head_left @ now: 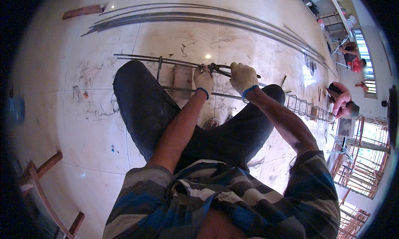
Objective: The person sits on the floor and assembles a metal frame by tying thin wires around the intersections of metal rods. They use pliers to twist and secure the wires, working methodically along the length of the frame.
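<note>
My right hand [243, 77], in a pale knit glove with a blue cuff, grips the handles of dark pincers [224, 70]. The pincer jaws meet the upper bar of a rebar frame [183, 63], right beside the fingertips of my left hand [203, 78]. That hand, gloved alike, has its fingers closed at the bar; what they pinch is too small to make out. The frame lies across in front of my bent knees, with a stirrup [160, 68] standing near its left end. Under it rests a brownish block [182, 79].
Several long loose rebars [187, 17] lie on the tiled floor beyond the frame. A wooden piece [84, 11] is at the far left, and a wooden frame [41, 189] at the near left. A person in pink [341, 98] crouches at the frame's right end; another person [353, 58] is farther back.
</note>
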Available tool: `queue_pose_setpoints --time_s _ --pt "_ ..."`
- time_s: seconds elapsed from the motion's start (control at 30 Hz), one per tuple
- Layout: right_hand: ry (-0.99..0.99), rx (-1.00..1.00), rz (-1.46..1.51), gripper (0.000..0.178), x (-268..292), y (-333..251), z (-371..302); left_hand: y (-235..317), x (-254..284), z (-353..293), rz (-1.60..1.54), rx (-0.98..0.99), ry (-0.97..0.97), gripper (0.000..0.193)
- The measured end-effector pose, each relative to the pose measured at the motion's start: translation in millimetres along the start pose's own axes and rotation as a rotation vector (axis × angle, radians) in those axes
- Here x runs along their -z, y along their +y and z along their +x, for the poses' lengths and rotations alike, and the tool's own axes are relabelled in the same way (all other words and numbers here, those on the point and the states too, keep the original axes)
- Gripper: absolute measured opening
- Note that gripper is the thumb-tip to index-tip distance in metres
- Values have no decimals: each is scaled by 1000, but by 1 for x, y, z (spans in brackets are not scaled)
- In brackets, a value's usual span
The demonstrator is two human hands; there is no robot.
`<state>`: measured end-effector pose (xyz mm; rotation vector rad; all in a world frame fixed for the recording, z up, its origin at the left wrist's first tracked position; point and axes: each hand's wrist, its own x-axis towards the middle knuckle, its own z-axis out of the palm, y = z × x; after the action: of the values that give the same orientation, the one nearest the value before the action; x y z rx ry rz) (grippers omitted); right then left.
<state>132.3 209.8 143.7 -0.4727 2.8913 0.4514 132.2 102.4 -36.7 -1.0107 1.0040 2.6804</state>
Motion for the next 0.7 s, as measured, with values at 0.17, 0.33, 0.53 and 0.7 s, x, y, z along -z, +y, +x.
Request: queue_pose_setpoints --time_s 0.17,0.33,0.53,0.7 --pt "-70 65 5 31 9 10 10 -10 2 10 76 -57 -41 18" --pt "-369 150 -115 37 41 12 45 -12 10 11 64 -149 -130 19" --pt "-1203 -162 535 21 61 23 81 -5 5 6 115 -109 -147 15" --pt "-1458 -147 854 21 38 46 96 -4 13 8 136 -53 -176 25"
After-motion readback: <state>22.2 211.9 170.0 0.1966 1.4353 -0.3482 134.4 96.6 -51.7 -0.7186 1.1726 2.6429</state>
